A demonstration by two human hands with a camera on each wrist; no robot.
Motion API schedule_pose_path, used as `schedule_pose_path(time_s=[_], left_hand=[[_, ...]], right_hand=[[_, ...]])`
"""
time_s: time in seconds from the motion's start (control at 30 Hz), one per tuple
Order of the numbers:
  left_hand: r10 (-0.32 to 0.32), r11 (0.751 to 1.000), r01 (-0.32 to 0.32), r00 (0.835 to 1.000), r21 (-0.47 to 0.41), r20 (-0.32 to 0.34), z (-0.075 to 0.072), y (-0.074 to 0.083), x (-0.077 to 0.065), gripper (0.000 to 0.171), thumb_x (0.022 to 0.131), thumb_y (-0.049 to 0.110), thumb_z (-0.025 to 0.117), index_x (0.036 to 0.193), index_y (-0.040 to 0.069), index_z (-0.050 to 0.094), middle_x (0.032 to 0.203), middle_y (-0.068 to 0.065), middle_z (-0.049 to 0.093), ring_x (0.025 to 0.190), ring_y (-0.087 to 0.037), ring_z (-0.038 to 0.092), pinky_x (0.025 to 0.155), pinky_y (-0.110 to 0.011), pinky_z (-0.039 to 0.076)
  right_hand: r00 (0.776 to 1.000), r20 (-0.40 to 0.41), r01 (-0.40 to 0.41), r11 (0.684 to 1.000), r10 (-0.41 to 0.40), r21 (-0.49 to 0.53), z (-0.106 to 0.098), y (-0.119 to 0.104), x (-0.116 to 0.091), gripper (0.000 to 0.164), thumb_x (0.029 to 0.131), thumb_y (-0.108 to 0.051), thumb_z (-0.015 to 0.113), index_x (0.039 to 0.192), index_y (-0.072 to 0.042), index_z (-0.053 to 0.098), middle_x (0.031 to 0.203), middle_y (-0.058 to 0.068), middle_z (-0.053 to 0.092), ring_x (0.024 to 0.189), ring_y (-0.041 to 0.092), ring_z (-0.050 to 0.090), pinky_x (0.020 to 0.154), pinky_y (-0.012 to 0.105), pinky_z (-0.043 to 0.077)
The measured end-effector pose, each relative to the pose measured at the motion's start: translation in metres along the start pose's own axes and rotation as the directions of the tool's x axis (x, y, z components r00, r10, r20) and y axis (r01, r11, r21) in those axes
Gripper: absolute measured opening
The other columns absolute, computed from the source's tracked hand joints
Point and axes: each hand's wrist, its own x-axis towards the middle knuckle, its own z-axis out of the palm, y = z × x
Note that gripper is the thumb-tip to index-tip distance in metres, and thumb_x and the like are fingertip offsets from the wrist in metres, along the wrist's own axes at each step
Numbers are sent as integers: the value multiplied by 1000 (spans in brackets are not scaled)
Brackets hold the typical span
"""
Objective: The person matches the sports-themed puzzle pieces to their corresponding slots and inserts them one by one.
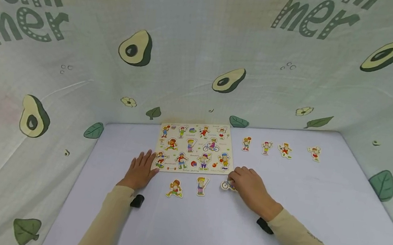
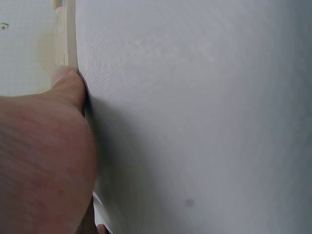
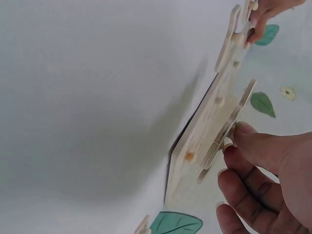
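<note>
My right hand (image 1: 251,189) pinches a wooden cyclist puzzle piece (image 1: 226,186) just below the lower right corner of the puzzle board (image 1: 212,171). In the right wrist view, thumb and finger grip the knob on this piece (image 3: 240,105), which is held on edge and clear of the table. My left hand (image 1: 140,170) lies spread at the board's left side, its thumb against the edge of the board. On the table between the hands lie a runner piece (image 1: 175,189) and a piece of a figure with a stick (image 1: 201,186).
Right of the board, several figure pieces sit in a row, among them a ball player (image 1: 246,144) and a racket player (image 1: 314,153). Raised figures fill the board's bottom row. A printed cloth (image 1: 186,56) hangs behind the white table (image 1: 182,235).
</note>
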Motion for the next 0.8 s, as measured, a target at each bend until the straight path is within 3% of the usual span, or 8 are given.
schedule_pose_path(time_s=[0.63,0.8], left_hand=[[0,1000,0,1000,5,8,4,-4,1,71,114,35,49,168,2,18,176,-23,8,161,-49,3,129,-66,5],[13,1000,-13,1000,-2,-8,4,-3,1,70,113,34,48,168,1,19,176,-24,10,161,-50,4,129,-66,5]], right_hand=[[999,-34,-11,1000,11,24,-7,11,34,13,90,-8,85,98,-9,75,94,1,69,88,21,63,77,37,54],[999,-31,-28,998,30,49,-12,14,47,13,91,-6,83,101,-8,75,98,3,71,92,23,65,83,40,56]])
